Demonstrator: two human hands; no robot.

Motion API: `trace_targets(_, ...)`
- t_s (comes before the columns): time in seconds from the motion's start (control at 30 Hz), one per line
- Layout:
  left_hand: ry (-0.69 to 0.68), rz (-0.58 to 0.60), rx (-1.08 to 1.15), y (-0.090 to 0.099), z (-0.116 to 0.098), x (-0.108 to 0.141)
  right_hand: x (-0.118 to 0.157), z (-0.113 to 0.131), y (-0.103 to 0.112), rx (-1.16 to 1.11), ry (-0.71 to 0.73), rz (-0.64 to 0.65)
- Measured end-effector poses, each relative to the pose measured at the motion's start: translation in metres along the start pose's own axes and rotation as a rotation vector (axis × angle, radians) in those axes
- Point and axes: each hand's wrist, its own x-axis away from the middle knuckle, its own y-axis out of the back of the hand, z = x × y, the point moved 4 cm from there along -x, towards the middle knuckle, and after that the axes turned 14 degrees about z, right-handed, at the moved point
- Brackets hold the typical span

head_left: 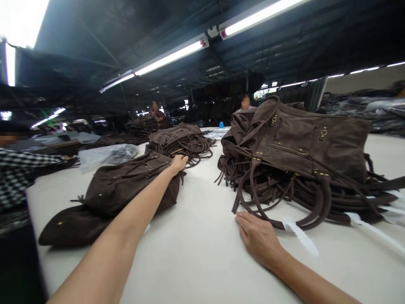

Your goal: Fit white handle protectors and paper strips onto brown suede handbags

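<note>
My left hand reaches far forward and is closed on the far right corner of a dark brown bag, which lies flat on the white table. My fingertips there are partly hidden. Low on the right, my right hand lies flat on the table, fingers stretched out, by the end of a dark strap. Just beyond it rises a stack of brown bags, the top bag showing brass buckles and a zip. Looped handles hang from the stack, one wrapped with a white strip.
Another pile of brown bags stands farther back on the table. Clear plastic lies at the left, near a person in a checked sleeve. Other people stand behind. A small blue object sits at the back.
</note>
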Motion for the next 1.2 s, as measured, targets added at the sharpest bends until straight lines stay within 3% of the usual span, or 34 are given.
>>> trace_targets(0.1, 0.01, 0.154, -0.034, -0.013, 0.006, 0.021, 0.001, -0.002, -0.001, 0.002, 0.015, 0.004)
trace_targets(0.2, -0.014, 0.206, -0.104, -0.002, 0.02, 0.058, 0.002, -0.004, -0.003, 0.005, 0.028, 0.003)
trace_targets(0.33, -0.021, 0.1, -0.259, 0.039, 0.049, 0.129, 0.004, -0.009, -0.007, 0.029, 0.039, -0.001)
trace_targets(0.47, 0.067, -0.068, -0.394, 0.075, 0.092, 0.21, 0.004, -0.011, -0.007, 0.049, 0.052, 0.002)
trace_targets(0.63, 0.222, -0.008, -0.437, 0.077, 0.145, 0.282, 0.005, -0.012, -0.008, 0.061, 0.046, 0.016)
trace_targets(0.77, 0.267, -0.019, -0.414, 0.055, 0.159, 0.31, 0.006, -0.014, -0.011, 0.102, 0.039, 0.025)
trace_targets(0.93, 0.34, -0.039, -0.36, 0.025, 0.161, 0.319, 0.005, -0.015, -0.012, 0.136, 0.03, 0.045)
trace_targets(1.2, 0.364, 0.02, -0.336, 0.024, 0.155, 0.331, 0.008, -0.016, -0.007, 0.07, 0.005, 0.08)
